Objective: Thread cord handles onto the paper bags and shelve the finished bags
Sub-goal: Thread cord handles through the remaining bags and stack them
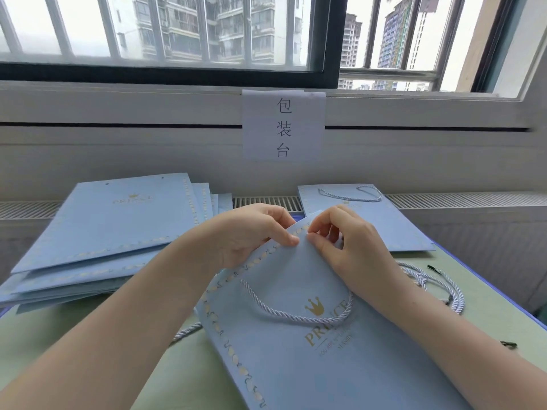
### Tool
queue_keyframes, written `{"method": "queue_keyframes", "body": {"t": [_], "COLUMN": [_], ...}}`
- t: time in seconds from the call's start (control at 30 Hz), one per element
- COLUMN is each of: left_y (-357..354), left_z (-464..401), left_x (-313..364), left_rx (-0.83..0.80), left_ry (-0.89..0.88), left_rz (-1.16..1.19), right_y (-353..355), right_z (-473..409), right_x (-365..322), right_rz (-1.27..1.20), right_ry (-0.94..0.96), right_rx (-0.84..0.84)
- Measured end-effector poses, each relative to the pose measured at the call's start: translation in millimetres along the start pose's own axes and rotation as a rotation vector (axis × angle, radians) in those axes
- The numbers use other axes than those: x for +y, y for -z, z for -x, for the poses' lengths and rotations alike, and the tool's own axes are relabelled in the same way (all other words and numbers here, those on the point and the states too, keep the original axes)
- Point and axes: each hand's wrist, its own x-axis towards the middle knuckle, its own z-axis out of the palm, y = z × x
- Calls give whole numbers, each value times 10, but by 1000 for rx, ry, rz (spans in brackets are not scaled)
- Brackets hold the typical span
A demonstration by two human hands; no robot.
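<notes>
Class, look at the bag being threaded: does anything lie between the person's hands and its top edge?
Nothing visible does. The left hand and right hand already pinch the top edge of the bag directly.

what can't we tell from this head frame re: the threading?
- Holes in the held bag: covered by the left hand and right hand at its top edge.
- Cord handle ends: hidden under both hands.
- Loose cords: tangled, count unclear.
- Bag stack: overlapped, count unclear.
- Shelf: out of frame.
</notes>
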Motion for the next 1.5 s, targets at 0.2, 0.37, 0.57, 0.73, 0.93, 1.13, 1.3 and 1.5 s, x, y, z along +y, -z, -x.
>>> {"method": "queue_keyframes", "body": {"t": [0.2,0.37,0.57,0.73,0.93,1.13,1.3,1.5], "left_y": [31,34,66,79,51,8,4,64], "left_z": [47,41,51,41,54,95,105,121], "left_x": [23,17,8,9,15,70,94,131], "left_rx": [-37,-3,16,24,115,160,241,478], "left_ry": [-15,-22,-5,-23,-41,-58,-133,-310], "left_rz": [53,86,118,120,-29,-49,-119,-130], "right_y": [18,27,53,58,67,126,149,286], "right_z": [-4,-22,-22,-20,-9,-19,-50,-72], "right_x": [-38,-8,47,73,84,34,-1,87], "right_rz": [-60,-54,38,83,245,77,-33,117], "right_ry": [-22,-3,54,34,87,-25,-112,-212], "right_rx": [7,0,1,41,-56,26,65,62]}}
